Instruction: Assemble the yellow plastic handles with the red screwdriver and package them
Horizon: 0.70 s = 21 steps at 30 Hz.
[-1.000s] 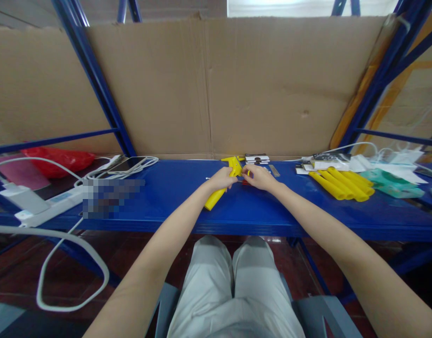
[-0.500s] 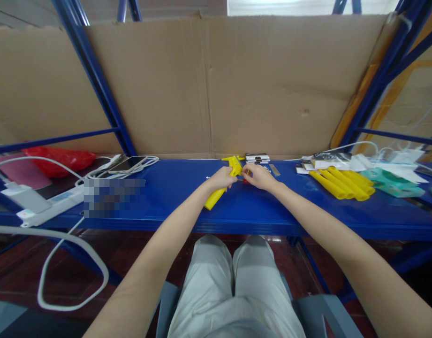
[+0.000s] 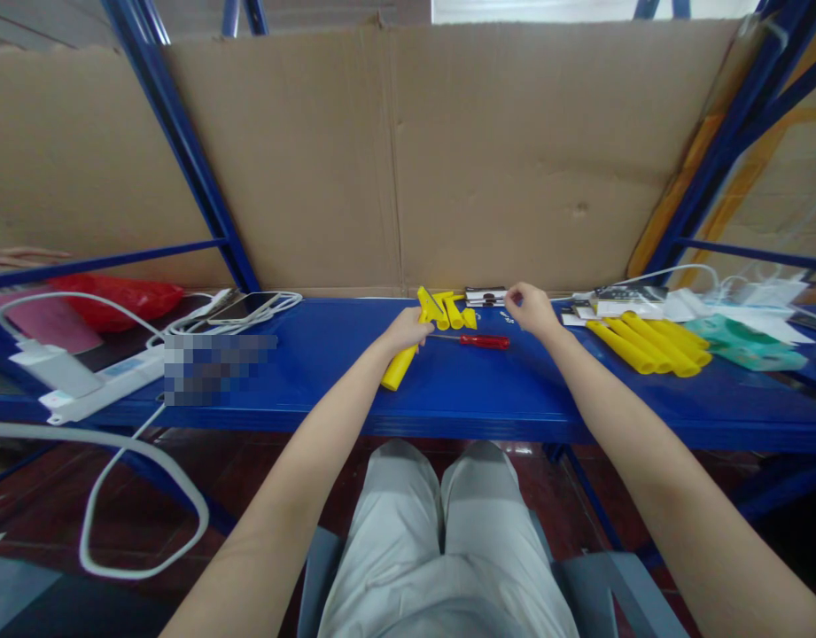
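Note:
My left hand is wrapped round a yellow plastic tool with a tube handle and a wider head beyond the fingers. A thin dark piece shows at that head, its kind unclear. My right hand hovers over the table beside a stack of black-and-white packets, fingertips pinched together; whatever is between them is too small to make out. Between my hands lies a screwdriver with a red handle, its shaft pointing left. Several short yellow plastic parts lie behind it, near small white bits.
Yellow tubes lie on the right of the blue table, near a green plastic packet. On the left are a white power strip, cables and a red bag. Cardboard walls the back; another person's hand shows far left.
My right hand has moved away from the yellow tool, to the right toward the packets. The red-handled screwdriver now lies uncovered on the table. My left hand keeps its hold, shifted slightly left.

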Motion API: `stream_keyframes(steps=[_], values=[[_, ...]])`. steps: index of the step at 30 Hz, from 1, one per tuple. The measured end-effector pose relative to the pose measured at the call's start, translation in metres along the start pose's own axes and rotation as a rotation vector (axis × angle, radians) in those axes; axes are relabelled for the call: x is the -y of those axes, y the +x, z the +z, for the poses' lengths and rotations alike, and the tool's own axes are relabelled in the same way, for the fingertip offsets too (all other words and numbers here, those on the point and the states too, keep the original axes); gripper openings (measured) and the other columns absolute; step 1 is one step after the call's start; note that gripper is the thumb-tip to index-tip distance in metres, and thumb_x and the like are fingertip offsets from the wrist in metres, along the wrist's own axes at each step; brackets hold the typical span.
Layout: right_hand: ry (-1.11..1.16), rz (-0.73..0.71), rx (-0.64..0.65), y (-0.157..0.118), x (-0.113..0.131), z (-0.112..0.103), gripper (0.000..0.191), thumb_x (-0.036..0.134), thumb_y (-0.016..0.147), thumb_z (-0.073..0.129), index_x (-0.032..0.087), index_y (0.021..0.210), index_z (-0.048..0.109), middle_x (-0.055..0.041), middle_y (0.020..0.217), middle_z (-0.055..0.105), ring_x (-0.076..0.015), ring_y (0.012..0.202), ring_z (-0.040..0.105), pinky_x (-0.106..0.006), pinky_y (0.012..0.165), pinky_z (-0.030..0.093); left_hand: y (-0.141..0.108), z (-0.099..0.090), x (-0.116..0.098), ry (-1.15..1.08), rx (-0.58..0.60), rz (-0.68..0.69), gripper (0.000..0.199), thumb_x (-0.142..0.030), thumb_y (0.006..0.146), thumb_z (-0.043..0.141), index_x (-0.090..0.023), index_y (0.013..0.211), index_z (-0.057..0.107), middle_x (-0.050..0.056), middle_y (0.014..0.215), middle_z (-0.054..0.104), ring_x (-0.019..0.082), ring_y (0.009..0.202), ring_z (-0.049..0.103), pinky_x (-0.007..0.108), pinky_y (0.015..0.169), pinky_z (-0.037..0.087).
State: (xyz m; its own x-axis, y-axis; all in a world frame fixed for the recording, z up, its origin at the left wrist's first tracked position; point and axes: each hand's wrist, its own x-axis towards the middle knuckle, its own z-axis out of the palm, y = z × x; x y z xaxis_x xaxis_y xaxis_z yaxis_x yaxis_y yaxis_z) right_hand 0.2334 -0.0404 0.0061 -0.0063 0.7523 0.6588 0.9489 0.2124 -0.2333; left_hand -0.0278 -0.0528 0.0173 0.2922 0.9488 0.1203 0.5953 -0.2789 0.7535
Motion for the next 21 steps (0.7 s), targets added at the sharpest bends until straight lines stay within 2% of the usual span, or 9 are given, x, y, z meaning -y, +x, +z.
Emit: stream_keyframes(steps=[4,8,14,21], values=[[-0.150,0.140,0.171,-0.003,-0.033,-0.001,0.014,0.021,0.079,0.052,0.018,0.076,0.066,-0.0113,0.097,0.067,-0.0236,0.092,0.060,-0.033,0.075,0.045,0.001,0.000,0.001,-0.007,0.019,0.021,0.021,-0.007,0.076,0.049,-0.010,0.094,0.061,-0.005,0.047,0.050,0.010,0.036,0.048,0.020,0.042,0.041],[-0.225,0.194,0.300,-0.008,-0.030,0.005,0.016,0.019,0.079,0.051,0.018,0.080,0.067,-0.0120,0.104,0.065,-0.0253,0.099,0.059,-0.036,0.079,0.045,0.002,0.000,0.004,-0.013,0.022,0.021,0.021,-0.008,0.077,0.050,-0.010,0.095,0.060,-0.005,0.046,0.050,0.010,0.036,0.048,0.020,0.042,0.041],[-0.293,0.120,0.342,-0.012,-0.016,0.012,0.018,0.016,0.080,0.049,0.018,0.080,0.067,-0.0118,0.112,0.064,-0.0270,0.108,0.053,-0.041,0.087,0.042,0.000,0.000,0.003,-0.024,0.022,0.022,0.021,-0.007,0.076,0.049,-0.011,0.093,0.061,-0.006,0.046,0.050,0.010,0.037,0.048,0.020,0.043,0.041],[-0.279,0.139,0.311,-0.013,-0.017,0.011,0.017,0.018,0.082,0.049,0.018,0.081,0.066,-0.0144,0.109,0.063,-0.0299,0.107,0.054,-0.048,0.088,0.042,-0.001,-0.002,0.002,-0.048,0.026,0.013,0.015,-0.007,0.075,0.051,-0.013,0.085,0.061,-0.005,0.045,0.050,0.010,0.036,0.046,0.020,0.042,0.040]])
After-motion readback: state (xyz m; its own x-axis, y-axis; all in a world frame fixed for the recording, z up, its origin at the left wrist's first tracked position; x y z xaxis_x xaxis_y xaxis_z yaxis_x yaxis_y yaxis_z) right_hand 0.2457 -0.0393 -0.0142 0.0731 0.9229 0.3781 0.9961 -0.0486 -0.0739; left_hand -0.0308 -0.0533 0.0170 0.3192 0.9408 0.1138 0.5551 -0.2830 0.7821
